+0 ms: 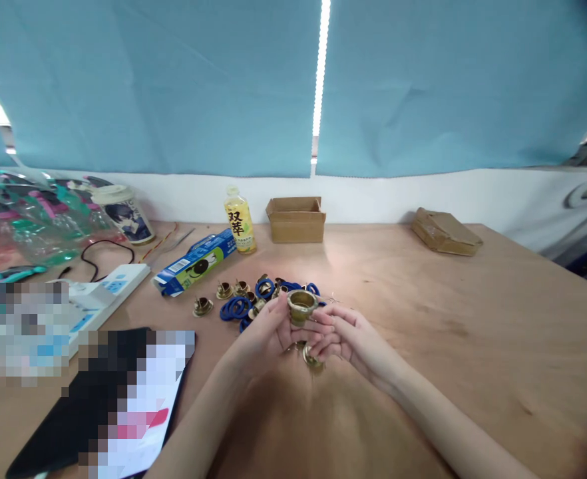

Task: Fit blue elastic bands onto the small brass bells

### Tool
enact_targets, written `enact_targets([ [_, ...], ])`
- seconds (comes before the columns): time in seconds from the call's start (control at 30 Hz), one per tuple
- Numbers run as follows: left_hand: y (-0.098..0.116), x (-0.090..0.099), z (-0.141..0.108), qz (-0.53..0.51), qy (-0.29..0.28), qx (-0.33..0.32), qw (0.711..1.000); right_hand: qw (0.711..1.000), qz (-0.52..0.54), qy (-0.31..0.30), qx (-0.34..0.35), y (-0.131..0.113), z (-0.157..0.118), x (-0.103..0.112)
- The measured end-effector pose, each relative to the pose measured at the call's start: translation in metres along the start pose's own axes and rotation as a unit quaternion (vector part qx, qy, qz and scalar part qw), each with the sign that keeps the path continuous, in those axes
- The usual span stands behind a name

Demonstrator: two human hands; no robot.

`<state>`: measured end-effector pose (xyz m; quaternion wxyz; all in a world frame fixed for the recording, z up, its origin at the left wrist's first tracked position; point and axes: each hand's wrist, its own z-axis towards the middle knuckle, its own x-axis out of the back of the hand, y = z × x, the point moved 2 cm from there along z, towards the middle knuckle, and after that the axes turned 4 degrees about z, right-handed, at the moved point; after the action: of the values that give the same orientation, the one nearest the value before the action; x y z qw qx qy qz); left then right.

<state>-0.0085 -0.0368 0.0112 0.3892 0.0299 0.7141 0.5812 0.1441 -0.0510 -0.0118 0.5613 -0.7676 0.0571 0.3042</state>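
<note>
A brass cup-shaped fitting (302, 317) with a wide rim is held up between my two hands, its hollow facing up. My left hand (273, 329) is closed on its left side, with the thumb against the rim. The fingers of my right hand (346, 336) pinch it from the right. Just below the hands, another brass piece (313, 361) lies on the table, partly hidden by my fingers. Behind them is a pile of blue rings (235, 308) and small brass parts with upright prongs (202, 306), some covered by my left hand.
On the wooden table (448, 332), a tablet (174, 379) and a white power strip (128, 279) lie at left. Farther back are a blue box (198, 263), a yellow-labelled bottle (241, 223), an open carton (297, 229), a brown package (446, 231), a cup (126, 216) and clear bottles (38, 233).
</note>
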Motion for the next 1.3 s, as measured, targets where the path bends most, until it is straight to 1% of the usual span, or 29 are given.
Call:
enact_targets([
  [0.07, 0.002, 0.0, -0.001, -0.006, 0.001, 0.002, 1.0, 1.0, -0.004, -0.013, 0.005, 0.001, 0.0, 0.0],
  [0.2, 0.003, 0.002, -0.001, -0.03, -0.004, 0.004, 1.0, 0.998, -0.041, -0.037, 0.038, -0.001, -0.002, -0.004],
  [0.3, 0.004, 0.006, -0.001, -0.057, 0.005, -0.021, 0.998, 0.995, -0.07, -0.035, 0.056, -0.004, -0.004, -0.007],
  [0.37, 0.005, 0.009, 0.0, -0.067, 0.017, -0.042, 0.997, 0.995, -0.071, -0.031, 0.069, -0.007, -0.005, -0.008],
  [0.47, 0.007, 0.012, 0.0, -0.058, 0.042, -0.068, 0.995, 0.996, -0.038, -0.028, 0.08, -0.01, -0.005, -0.008],
  [0.6, 0.007, 0.015, 0.002, -0.028, 0.083, -0.09, 0.992, 0.997, 0.026, -0.007, 0.07, -0.012, -0.005, -0.005],
  [0.77, 0.002, 0.017, 0.003, -0.006, 0.099, -0.106, 0.989, 0.995, 0.075, 0.006, 0.061, -0.011, -0.003, -0.001],
  [0.93, -0.004, 0.017, 0.004, 0.078, 0.084, -0.098, 0.989, 0.993, 0.103, 0.002, 0.052, -0.009, 0.0, 0.002],
  [1.13, -0.004, 0.012, 0.001, 0.176, 0.075, -0.047, 0.98, 0.992, 0.128, -0.02, -0.003, -0.01, 0.0, 0.002],
  [1.3, -0.008, 0.011, 0.004, 0.206, 0.074, -0.036, 0.975, 0.994, 0.108, -0.016, 0.01, -0.009, 0.001, 0.003],
])
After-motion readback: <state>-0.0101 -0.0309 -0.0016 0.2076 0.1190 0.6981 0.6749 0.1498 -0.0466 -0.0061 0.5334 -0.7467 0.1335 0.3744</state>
